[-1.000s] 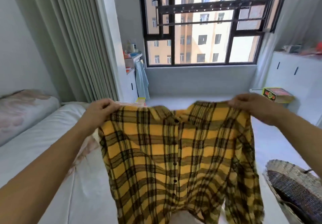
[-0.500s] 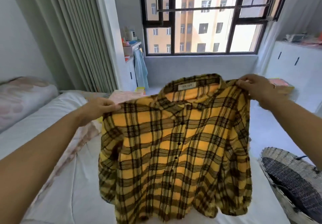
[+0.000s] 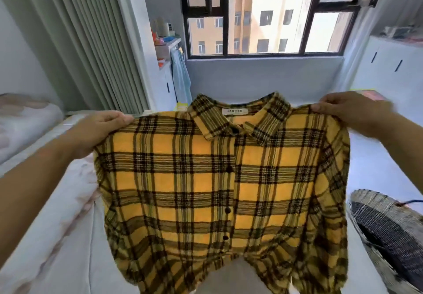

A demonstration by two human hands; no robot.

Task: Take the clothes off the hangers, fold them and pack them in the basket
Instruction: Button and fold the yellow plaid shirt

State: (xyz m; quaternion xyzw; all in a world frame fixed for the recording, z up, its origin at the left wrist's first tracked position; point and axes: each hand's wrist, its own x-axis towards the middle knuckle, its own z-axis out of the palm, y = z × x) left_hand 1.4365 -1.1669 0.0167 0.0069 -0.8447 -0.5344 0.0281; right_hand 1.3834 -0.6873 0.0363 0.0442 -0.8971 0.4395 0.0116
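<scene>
A yellow and black plaid shirt [image 3: 206, 179] hangs spread out in front of me, buttoned, its collar and label facing me. My left hand [image 3: 98, 131] grips its left shoulder and my right hand [image 3: 352, 112] grips its right shoulder. The shirt's hem hangs over the white bed. A woven basket [image 3: 364, 199] with a dark inside stands at the lower right, beside the shirt's right sleeve. No hanger is in sight.
A white bed [image 3: 57, 236] with a pinkish pillow [image 3: 23, 119] lies to the left and below. Grey-green curtains [image 3: 91, 41] hang at the left, a window [image 3: 263, 14] is ahead. A light blue garment [image 3: 180, 76] hangs on a white cabinet. White cabinets [image 3: 389, 64] stand at the right.
Both hands have turned and straightened the shirt, so its shoulders are level and the collar with its label now shows. The view has tilted down a little.
</scene>
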